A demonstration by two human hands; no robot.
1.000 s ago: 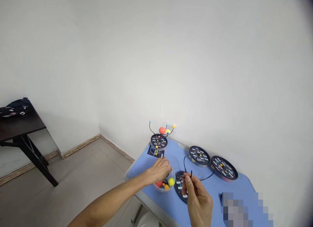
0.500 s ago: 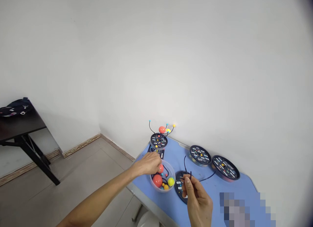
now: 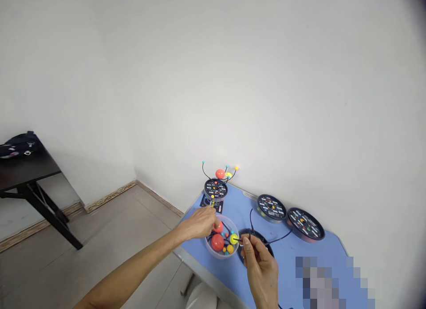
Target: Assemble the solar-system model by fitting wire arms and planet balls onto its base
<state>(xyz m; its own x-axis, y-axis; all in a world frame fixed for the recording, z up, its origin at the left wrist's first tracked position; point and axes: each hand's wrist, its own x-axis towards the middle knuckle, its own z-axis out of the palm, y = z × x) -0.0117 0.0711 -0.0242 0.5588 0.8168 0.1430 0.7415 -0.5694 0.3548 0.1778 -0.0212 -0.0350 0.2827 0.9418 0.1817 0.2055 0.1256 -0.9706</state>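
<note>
A clear plastic bowl (image 3: pixel 213 250) stands near the front edge of the blue table (image 3: pixel 293 255); in it lie red, yellow and orange balls and thin black wires. My left hand (image 3: pixel 199 223) rests at the bowl's left rim with fingers curled; what they pinch is hidden. My right hand (image 3: pixel 258 262) is closed on black wires (image 3: pixel 252 223) and reaches its fingertips to the bowl's right rim, next to a yellow ball (image 3: pixel 233 238). Under that hand lies a black printed disc (image 3: pixel 262 240).
An assembled planet model (image 3: pixel 217 184) with balls on curved wires stands at the table's far left corner. Two more black discs (image 3: pixel 271 207) (image 3: pixel 305 223) lie along the wall. A dark table (image 3: pixel 26 171) with a bag stands at far left, over tiled floor.
My left hand drew back from over the bowl to its left rim. My right hand moved left with the wires to the bowl's right rim.
</note>
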